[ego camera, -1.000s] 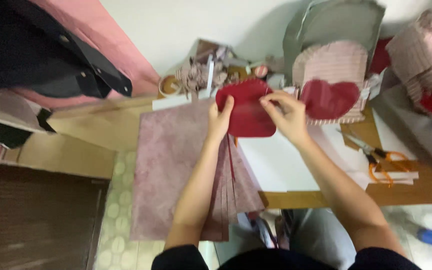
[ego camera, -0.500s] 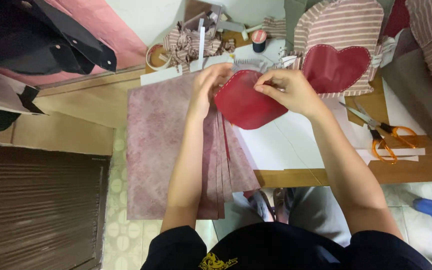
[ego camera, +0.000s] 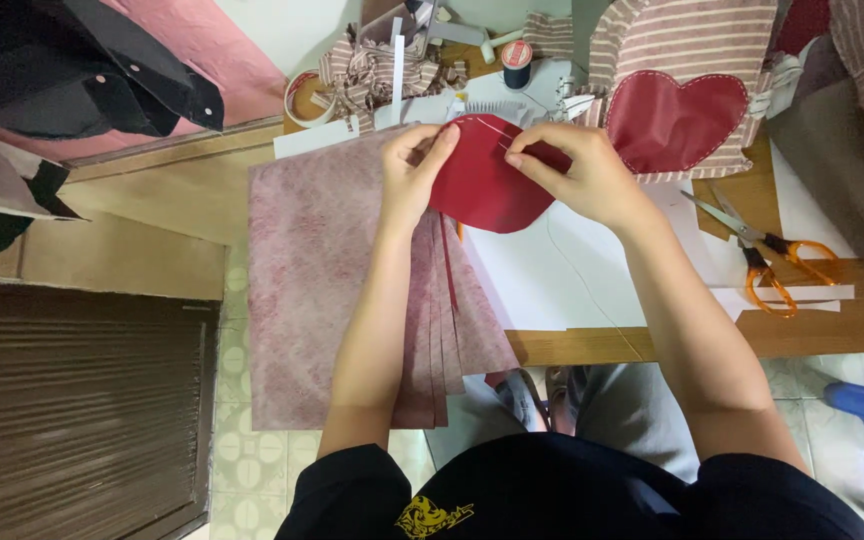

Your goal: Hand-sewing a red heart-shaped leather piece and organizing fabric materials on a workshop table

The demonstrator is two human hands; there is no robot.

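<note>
- left hand (ego camera: 414,170) and right hand (ego camera: 577,170) both pinch the red heart cutout (ego camera: 482,190), held above the pink fabric stack (ego camera: 332,260)
- orange scissors (ego camera: 767,250) lie right on the table (ego camera: 832,325)
- thread spool (ego camera: 517,62) stands behind

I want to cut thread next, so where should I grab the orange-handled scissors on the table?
Take the orange-handled scissors by the orange loops, coming from the right. The loops lie toward the right table edge, while the blades point up-left toward the striped fabric with a red heart.
</note>
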